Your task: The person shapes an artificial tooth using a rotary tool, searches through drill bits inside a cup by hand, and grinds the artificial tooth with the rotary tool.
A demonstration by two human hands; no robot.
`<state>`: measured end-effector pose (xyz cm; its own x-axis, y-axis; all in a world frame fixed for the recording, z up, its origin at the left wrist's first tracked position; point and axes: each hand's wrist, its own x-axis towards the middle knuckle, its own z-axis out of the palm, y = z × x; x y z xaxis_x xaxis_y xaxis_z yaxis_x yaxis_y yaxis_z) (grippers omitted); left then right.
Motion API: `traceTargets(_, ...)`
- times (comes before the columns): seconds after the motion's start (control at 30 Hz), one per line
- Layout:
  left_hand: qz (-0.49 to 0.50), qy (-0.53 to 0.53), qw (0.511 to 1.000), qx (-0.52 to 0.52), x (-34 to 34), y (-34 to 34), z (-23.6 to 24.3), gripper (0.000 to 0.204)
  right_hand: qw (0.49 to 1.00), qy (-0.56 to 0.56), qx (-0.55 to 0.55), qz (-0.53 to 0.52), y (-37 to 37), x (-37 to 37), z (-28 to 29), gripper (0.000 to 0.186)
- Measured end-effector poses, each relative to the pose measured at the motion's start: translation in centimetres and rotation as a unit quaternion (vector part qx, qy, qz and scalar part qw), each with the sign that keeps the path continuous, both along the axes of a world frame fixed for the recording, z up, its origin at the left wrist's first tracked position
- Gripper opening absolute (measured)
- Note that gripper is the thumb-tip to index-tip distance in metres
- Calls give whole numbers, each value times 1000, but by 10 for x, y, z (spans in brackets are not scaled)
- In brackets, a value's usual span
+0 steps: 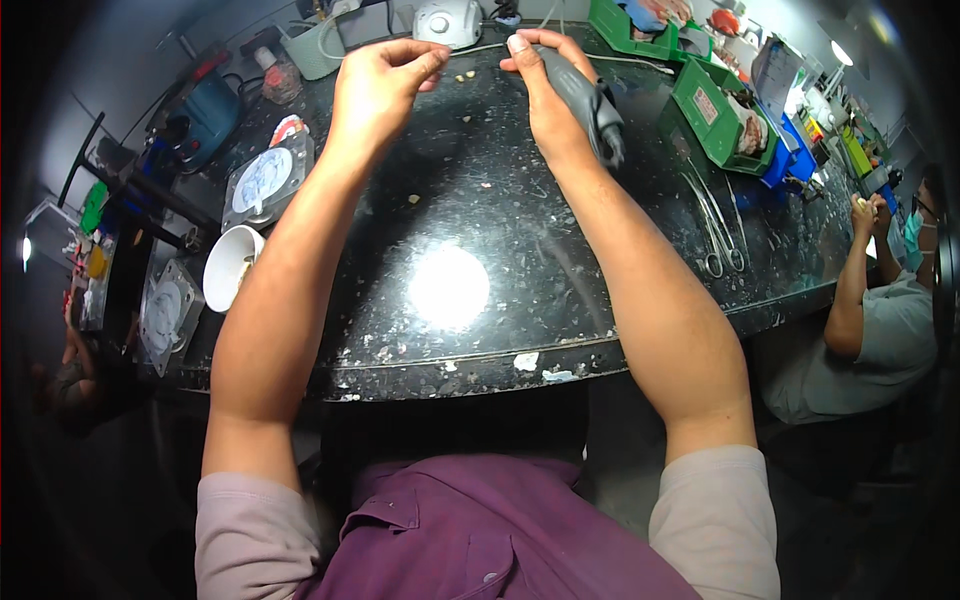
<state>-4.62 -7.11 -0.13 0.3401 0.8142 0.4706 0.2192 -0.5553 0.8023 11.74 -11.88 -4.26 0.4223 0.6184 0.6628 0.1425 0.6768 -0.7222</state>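
At the back of the bench, my left hand (pixel 388 85) is closed in a pinch near a thin pale cord (pixel 478 47); I cannot tell whether it grips the cord or something small. My right hand (pixel 545 90) is closed around a dark grey tool (pixel 590 105), likely a handpiece, angled down toward the right. Behind my hands sits a white control box (pixel 444 22). Several small pale pieces (pixel 466 77) lie on the black bench (pixel 470 200) between my hands.
Left are a white bowl (pixel 225 270), metal articulator plates (pixel 262 185) and a blue pot (pixel 200 115). Right are green bins (pixel 715 120), a blue tray (pixel 790 160) and long metal clamps (pixel 715 235). Co-workers (pixel 880 320) sit at the far right and far left (pixel 75 365).
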Motion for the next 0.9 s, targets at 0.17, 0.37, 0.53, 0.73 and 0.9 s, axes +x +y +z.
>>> traceTargets(0.17, -174, -250, 909, -285, -56, -62, -16, 30, 983, -148, 53, 100, -51, -56, 23, 21)
traceTargets(0.37, -166, -336, 841, -391, -81, -83, -38, 33, 965, -166, -29, 201, -68, -74, 8, 29)
traceTargets(0.53, -155, -362, 820, -416, -74, -96, -36, 25, 962, -211, 2, 173, -66, -66, 8, 33)
traceTargets(0.73, -166, -364, 817, -415, -76, -99, -37, 24, 978, -123, 29, 167, -60, -72, 2, 31)
traceTargets(0.9, -197, -385, 802, -412, -81, -98, -42, 23, 961, -213, 75, 162, -60, -67, 5, 37)
